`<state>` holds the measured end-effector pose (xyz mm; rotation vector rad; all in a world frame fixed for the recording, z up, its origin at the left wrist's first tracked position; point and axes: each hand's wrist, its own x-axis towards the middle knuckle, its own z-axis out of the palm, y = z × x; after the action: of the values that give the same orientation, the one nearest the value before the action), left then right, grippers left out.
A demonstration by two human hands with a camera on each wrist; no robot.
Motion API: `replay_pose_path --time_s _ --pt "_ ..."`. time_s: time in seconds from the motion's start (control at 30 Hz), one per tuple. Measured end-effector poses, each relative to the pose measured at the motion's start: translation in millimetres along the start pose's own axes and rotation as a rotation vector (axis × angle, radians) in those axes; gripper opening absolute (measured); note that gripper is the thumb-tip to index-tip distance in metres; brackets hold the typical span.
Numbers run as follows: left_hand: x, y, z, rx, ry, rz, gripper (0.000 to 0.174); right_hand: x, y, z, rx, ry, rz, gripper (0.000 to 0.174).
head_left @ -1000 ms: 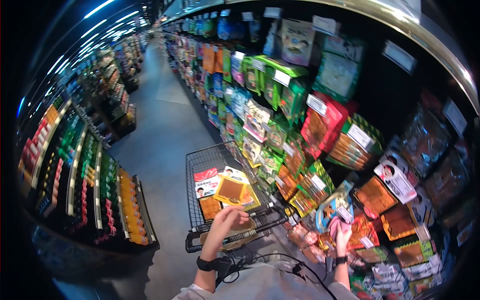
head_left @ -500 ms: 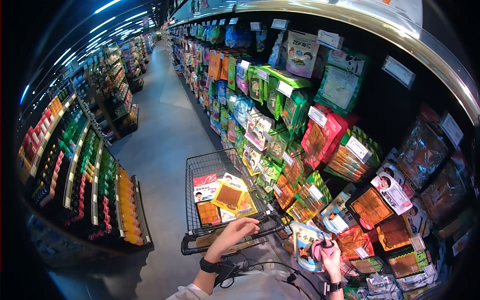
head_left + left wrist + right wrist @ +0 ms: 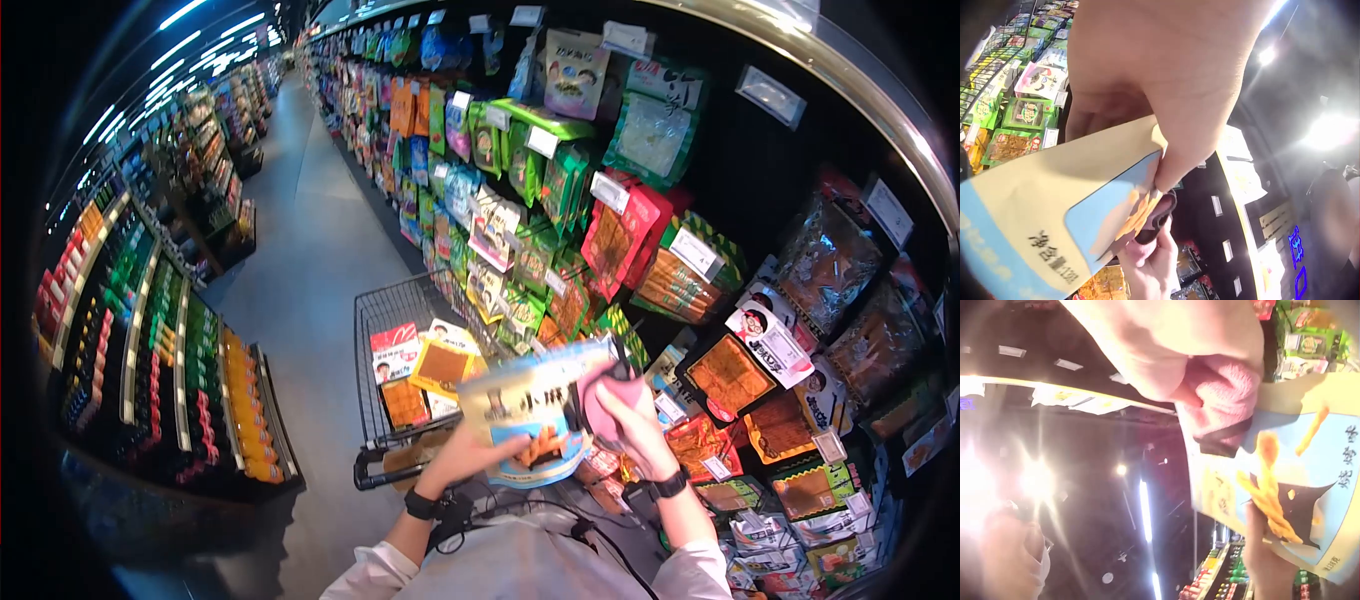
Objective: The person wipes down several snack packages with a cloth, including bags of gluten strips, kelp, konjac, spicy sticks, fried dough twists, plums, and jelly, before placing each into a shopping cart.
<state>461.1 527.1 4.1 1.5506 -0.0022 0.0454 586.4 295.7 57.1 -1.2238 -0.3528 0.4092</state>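
Cream-and-blue bag (image 3: 548,402), seemingly snack-filled, is in both hands (image 3: 472,456) (image 3: 640,432).

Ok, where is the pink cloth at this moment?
In the head view, the pink cloth is in the right hand, against the right side of the snack bag.

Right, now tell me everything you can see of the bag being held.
The snack bag is cream and light blue with dark lettering; its front pictures golden-brown sticks on something dark. It looks like flexible, slightly glossy film. It is held up, front visible, between both hands: the left hand grips one side, thumb across the front; the right hand grips a fuzzy pink cloth against the other.
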Motion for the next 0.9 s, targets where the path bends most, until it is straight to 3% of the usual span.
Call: replay_pose_path --time_s 0.03,0.07,0.2,0.23,0.3,0.4,0.43,0.47,0.5,0.57,0.67,0.73,0.9 --pt "-1 1 2 -0.05 0.077 -0.001 0.044 9 -1 4 -0.013 -0.01 0.104 0.028" --pt "-3 2 2 -0.096 0.157 -0.002 0.041 21 0 13 -0.01 0.015 0.06 0.03" --pt "-10 -1 -3 -0.189 0.306 0.079 0.041 52 10 49 -0.219 0.07 -0.334 0.036" --pt "-10 4 0 -0.168 0.352 0.13 0.04 45 -2 81 -0.311 0.135 -0.543 0.038" --pt "-11 18 -1 -0.143 0.377 0.103 0.04 49 23 92 -0.464 -0.026 -0.639 0.063" --pt "-15 5 -9 -0.027 0.433 0.071 0.042 23 46 125 -0.28 -0.397 -0.468 0.09" --pt "-18 -8 -14 0.068 0.452 0.073 0.044 22 38 127 -0.703 -0.446 -0.742 0.094" --pt "-21 -18 -18 0.163 0.468 0.076 0.045 24 42 126 -0.822 -0.516 -0.829 0.095" --pt "-23 -8 -20 0.082 0.38 0.074 0.05 27 41 127 -0.747 -0.476 -0.772 0.093" --pt "-20 2 -11 -0.095 0.432 0.122 0.054 40 41 123 -0.635 -0.395 -0.619 0.084" --pt "-17 7 -4 -0.18 0.478 0.086 0.058 66 52 123 -0.784 -0.166 -0.663 0.067" --pt "-13 3 -3 -0.144 0.49 0.096 0.059 67 50 127 -0.913 -0.101 -0.681 0.069" --pt "-12 -5 -4 0.0 0.461 0.187 0.049 44 35 142 -0.492 -0.429 -0.628 0.1"
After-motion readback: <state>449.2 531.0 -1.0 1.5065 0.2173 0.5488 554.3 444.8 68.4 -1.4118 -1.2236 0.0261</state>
